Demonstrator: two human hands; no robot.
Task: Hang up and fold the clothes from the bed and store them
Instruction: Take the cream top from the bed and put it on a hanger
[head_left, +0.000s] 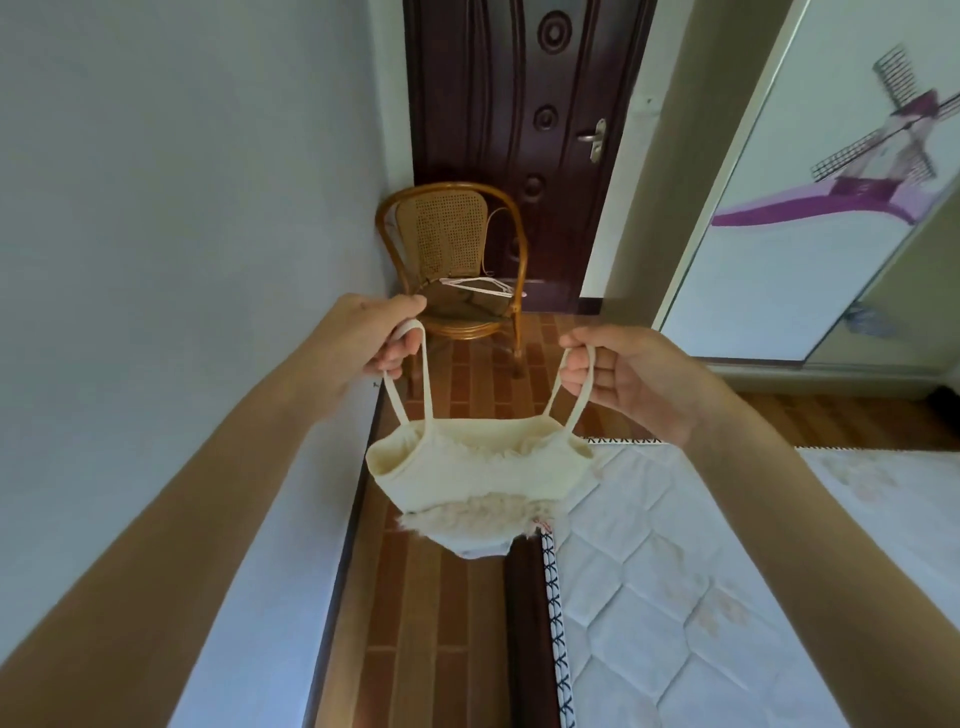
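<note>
Both hands hold a cream top (475, 467) up by its straps: left hand (371, 335) pinches the left strap, right hand (621, 371) the right, above the bed's (675, 571) left edge.

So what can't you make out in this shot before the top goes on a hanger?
Head view only:
- Hangers on the chair: thin and far, so their count is unclear.
- Front of the top, held by the left hand and right hand: faces away.
- Bed: cut by the frame edge, so any other clothes are unseen.
- Wardrobe: its door hides the inside.
</note>
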